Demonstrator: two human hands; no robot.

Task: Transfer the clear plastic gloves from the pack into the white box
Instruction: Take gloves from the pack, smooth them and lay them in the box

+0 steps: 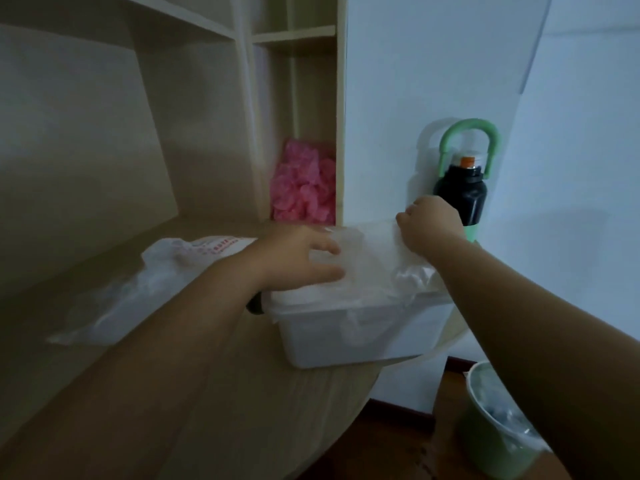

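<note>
Lower right of frame: green bin (491,455) with a clear liner, standing on the dark floor below the surface (214,403).

Centre: white box (346,337) sits at the rounded right end of the light wood surface, lid off. Clear plastic gloves (367,271) are heaped in its top and rise above the rim; one fold hangs over the near wall.

Left hand (298,258): grip open, fingers spread and flat, pressing on the heap from the left.

Right hand (433,223): grip closed, fingers curled on the far right edge of the gloves, over the far right corner of the box.

Centre left: pack (149,289), a crumpled clear bag with red print, lies on the surface just beside the box.

Farther back: black bottle (462,195) with a green loop handle, against the white wall behind the right hand. Pink crumpled material (304,185) fills a narrow shelf compartment; what it is, cannot tell.
</note>
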